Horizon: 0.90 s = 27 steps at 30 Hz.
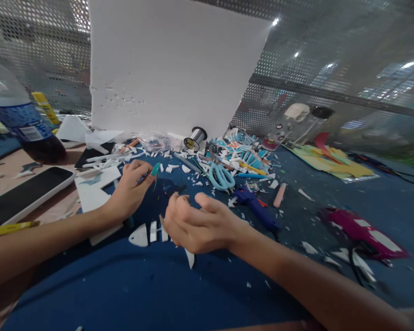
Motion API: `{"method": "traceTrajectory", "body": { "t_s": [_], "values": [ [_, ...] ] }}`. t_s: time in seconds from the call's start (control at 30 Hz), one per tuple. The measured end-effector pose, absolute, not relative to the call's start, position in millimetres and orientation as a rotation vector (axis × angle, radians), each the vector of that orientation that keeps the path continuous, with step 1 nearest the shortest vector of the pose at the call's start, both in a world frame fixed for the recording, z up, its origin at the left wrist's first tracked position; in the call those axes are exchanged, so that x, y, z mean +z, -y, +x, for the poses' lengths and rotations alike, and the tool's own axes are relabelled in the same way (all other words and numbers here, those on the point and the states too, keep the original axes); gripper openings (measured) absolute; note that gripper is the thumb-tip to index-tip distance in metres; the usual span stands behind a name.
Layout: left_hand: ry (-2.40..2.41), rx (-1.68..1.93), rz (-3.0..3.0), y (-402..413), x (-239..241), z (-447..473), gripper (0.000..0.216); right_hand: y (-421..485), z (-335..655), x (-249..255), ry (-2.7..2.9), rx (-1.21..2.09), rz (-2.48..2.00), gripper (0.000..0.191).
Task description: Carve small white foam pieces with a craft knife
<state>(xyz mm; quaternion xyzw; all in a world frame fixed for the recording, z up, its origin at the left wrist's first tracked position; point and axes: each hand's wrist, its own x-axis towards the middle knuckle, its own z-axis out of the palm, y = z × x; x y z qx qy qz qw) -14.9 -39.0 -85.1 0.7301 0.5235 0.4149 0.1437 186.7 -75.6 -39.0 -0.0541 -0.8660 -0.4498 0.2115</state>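
My left hand [131,187] is closed in a pinch on a small teal piece [155,170], held just above the dark blue sheet [152,289]. My right hand [196,223] hovers with its fingers curled inward, over a row of white foam cut-outs [148,233] shaped like a fish skeleton. Whether it holds anything I cannot make out. One pointed white piece [190,258] lies just below that hand.
A tall white foam board [172,64] stands at the back. Light blue scissors [221,176], a blue glue gun [257,209], a wire spool [195,137], a magenta tool [362,232], a phone [24,193], a bottle [17,119] and many scraps lie around.
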Motion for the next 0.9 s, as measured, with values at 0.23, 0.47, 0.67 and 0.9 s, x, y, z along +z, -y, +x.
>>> {"method": "traceTrajectory", "body": {
  "t_s": [0.23,0.47,0.67,0.9],
  "values": [
    [-1.529,1.181,2.092,40,-84,-15,0.027,73,188,-41,2.421,-1.273,-0.112,0.021],
    [-1.550,1.175,2.076,39,-85,-15,0.027,73,188,-40,2.419,-1.289,-0.112,0.021],
    [-1.523,1.191,2.077,40,-85,-15,0.028,87,189,-36,2.517,-1.360,-0.065,0.017],
    [-1.500,1.158,2.077,40,-83,-16,0.029,165,156,-79,2.738,-1.010,-0.260,0.014]
  ]
}}
